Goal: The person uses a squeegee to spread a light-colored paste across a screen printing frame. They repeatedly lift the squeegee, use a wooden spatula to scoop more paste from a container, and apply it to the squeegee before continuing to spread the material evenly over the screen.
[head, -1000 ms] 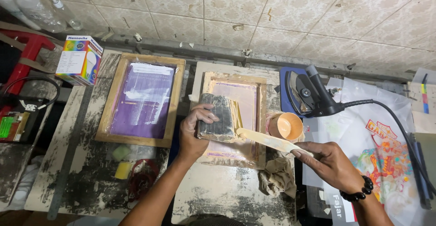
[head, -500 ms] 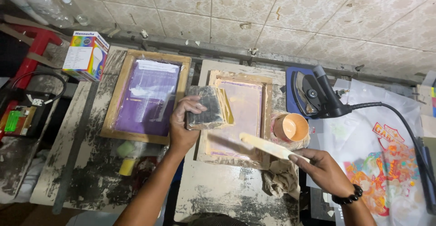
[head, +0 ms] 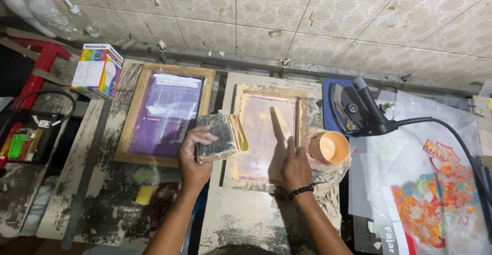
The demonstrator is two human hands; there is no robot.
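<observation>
Our right hand (head: 294,165) grips a pale flat stick (head: 279,123), its long axis running up and away over the wooden screen frame (head: 266,93). Our left hand (head: 197,150) clamps a dark worn block (head: 216,137) just left of the stick.

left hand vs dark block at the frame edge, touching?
Touching. Head view: left hand grips the dark block, thumb across its top face and fingers wrapped on its left edge.

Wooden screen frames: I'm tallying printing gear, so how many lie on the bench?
2. One wooden frame with a purple screen lies left of the left hand; one with a pinkish screen lies under the right hand. No others show.
</observation>
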